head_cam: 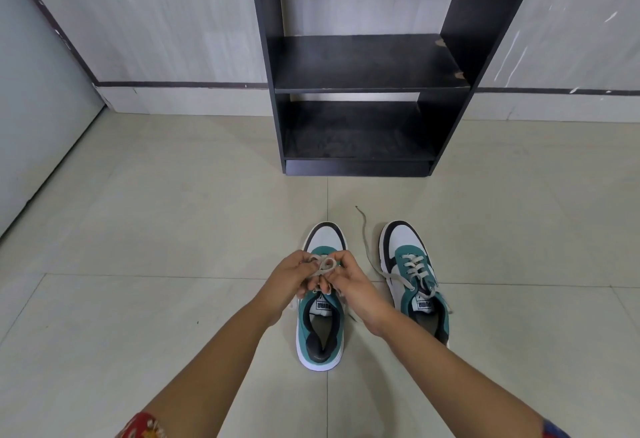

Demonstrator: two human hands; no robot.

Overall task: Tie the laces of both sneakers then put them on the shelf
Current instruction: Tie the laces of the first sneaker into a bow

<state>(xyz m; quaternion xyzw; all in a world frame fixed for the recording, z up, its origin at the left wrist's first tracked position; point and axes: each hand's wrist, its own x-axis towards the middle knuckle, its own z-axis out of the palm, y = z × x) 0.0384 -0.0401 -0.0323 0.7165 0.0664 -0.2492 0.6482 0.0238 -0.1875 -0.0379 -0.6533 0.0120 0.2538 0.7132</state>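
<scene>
Both hands meet over the tongue of the left teal, white and black sneaker (320, 302) on the pale tiled floor (173, 229): the left hand (292, 273) and right hand (349, 276) each have their grip pinched closed on its grey lace (323, 264), holding a loop up, probably to draw the knot tight. The right matching sneaker (414, 274) waits just beside it with laces loose, toes toward the empty black wooden shelf (370, 63).

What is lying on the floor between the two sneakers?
In the head view, a loose lace end from the right sneaker trails across the tiles toward the shelf. The left sneaker sits beside it, otherwise bare floor.
</scene>
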